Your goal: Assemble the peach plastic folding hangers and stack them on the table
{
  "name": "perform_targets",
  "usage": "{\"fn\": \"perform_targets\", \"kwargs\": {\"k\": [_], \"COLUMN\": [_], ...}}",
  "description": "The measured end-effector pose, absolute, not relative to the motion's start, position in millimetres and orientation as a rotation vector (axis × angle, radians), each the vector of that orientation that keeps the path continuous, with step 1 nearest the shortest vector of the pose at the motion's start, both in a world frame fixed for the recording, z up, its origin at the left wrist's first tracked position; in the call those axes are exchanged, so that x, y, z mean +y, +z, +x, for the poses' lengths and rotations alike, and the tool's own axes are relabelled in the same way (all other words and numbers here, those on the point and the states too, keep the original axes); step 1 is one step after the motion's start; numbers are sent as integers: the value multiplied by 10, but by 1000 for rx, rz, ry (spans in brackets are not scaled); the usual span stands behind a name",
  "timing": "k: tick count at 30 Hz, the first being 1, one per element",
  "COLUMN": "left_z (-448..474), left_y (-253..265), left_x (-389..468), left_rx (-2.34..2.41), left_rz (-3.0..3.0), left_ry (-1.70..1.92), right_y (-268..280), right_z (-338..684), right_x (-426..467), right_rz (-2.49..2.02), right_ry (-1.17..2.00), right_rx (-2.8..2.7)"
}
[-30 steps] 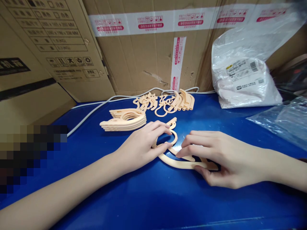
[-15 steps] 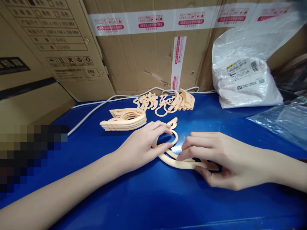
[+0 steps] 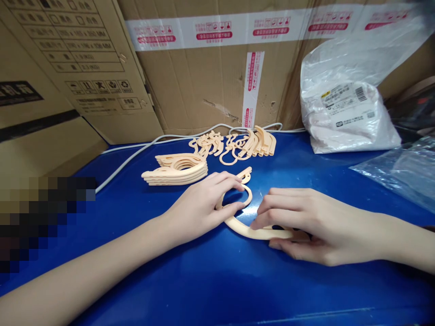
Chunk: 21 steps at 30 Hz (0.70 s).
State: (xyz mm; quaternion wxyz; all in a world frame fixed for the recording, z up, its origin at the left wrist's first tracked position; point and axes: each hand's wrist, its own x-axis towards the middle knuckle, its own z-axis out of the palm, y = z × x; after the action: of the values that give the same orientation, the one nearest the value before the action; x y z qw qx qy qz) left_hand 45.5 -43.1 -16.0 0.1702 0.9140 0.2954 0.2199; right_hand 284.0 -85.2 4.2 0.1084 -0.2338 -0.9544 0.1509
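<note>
A cream plastic folding hanger (image 3: 240,227) lies on the blue table between my hands. My left hand (image 3: 204,201) pinches its ring-shaped middle part, thumb below and fingers above. Over the right end of its curved arm, my right hand (image 3: 312,226) has its fingertips on the upper edge and its thumb along the lower edge, hiding that end. Just beyond my left fingers, a narrow end (image 3: 245,173) of a cream piece sticks up. A stack of folded cream hangers (image 3: 175,172) sits behind my left hand.
Behind lie a pile of loose cream hooks (image 3: 207,144) and a row of curved hanger arms (image 3: 260,144). A white cable (image 3: 136,156) runs along the cardboard boxes (image 3: 197,90). A white plastic bag (image 3: 350,117) stands back right, with clear plastic film (image 3: 401,167) before it.
My right thumb has slid left along the hanger's lower edge. The gap between its inner and outer curved parts has closed near my right fingertips. My left hand has stayed in place.
</note>
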Motion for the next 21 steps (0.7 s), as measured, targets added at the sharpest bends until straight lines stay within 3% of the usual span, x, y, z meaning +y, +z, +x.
{"fn": "perform_targets", "kwargs": {"k": [11,21], "left_z": [433,398], "left_y": [-144,-187], "left_x": [-438,-388], "left_rx": [814,726], "left_rz": [2664,2766], "left_ry": [549,556], "right_y": [38,-5], "right_z": [2839,2888], "right_x": [-830,-772], "right_rz": [-676,-718], "right_ry": [389,148], "right_rx": [-2788,-2788]}}
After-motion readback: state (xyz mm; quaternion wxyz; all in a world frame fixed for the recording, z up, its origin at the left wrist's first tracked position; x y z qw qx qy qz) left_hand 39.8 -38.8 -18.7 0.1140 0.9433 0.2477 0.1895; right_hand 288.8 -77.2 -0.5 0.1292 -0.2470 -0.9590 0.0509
